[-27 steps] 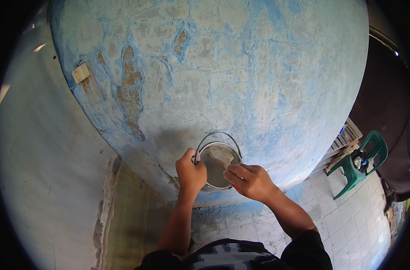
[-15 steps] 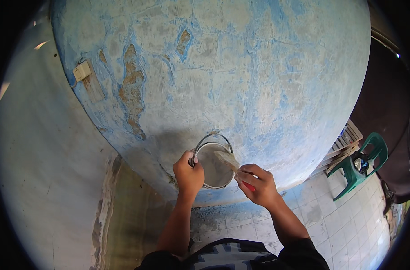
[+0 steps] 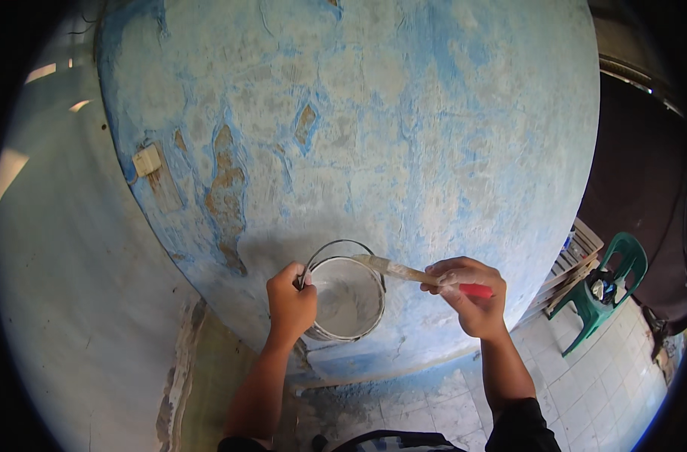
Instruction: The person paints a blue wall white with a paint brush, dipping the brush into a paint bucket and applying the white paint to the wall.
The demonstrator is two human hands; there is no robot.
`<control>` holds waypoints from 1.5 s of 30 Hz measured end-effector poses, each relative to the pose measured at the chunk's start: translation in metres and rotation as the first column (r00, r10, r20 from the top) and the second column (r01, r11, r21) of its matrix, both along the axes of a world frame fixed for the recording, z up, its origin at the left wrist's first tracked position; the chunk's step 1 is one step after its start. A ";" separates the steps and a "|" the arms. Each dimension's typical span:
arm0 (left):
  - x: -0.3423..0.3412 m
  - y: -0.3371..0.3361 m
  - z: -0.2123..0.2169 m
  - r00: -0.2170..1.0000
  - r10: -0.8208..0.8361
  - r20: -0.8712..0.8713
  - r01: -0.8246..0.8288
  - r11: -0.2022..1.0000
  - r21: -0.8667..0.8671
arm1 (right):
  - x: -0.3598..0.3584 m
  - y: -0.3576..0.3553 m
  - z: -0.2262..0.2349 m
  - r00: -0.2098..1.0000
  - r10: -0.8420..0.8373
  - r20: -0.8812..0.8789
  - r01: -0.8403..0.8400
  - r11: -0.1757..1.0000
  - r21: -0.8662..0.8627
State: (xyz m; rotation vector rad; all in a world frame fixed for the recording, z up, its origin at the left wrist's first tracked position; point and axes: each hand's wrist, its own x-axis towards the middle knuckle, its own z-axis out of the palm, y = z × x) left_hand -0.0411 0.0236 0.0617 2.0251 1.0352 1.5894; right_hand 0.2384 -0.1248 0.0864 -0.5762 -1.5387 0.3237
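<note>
My left hand point(image 3: 289, 301) grips the rim and wire handle of a small round paint can point(image 3: 347, 297) holding whitish-grey paint, held up in front of a worn blue wall point(image 3: 373, 128). My right hand point(image 3: 468, 294) holds a paintbrush point(image 3: 415, 274) with a red handle end. The brush lies nearly level, its pale bristles resting over the can's upper right rim. Both hands are close together at chest height, a little away from the wall.
The blue wall is flaking, with bare brown patches point(image 3: 226, 181) and a small switch box point(image 3: 146, 160) at the left. A pale wall point(image 3: 64, 286) stands to the left. A green plastic chair point(image 3: 603, 290) and a slatted crate point(image 3: 573, 260) sit on the tiled floor point(image 3: 584, 392) at the right.
My right hand has drawn back to the right, pulling the brush out of the can until only the bristles lie over the rim. The can stays in my left hand.
</note>
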 end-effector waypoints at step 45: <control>-0.074 0.114 0.298 0.913 -0.406 0.038 0.407 0.902 -0.147 | -0.053 0.289 0.357 0.880 -0.463 -0.110 0.426 0.664 0.614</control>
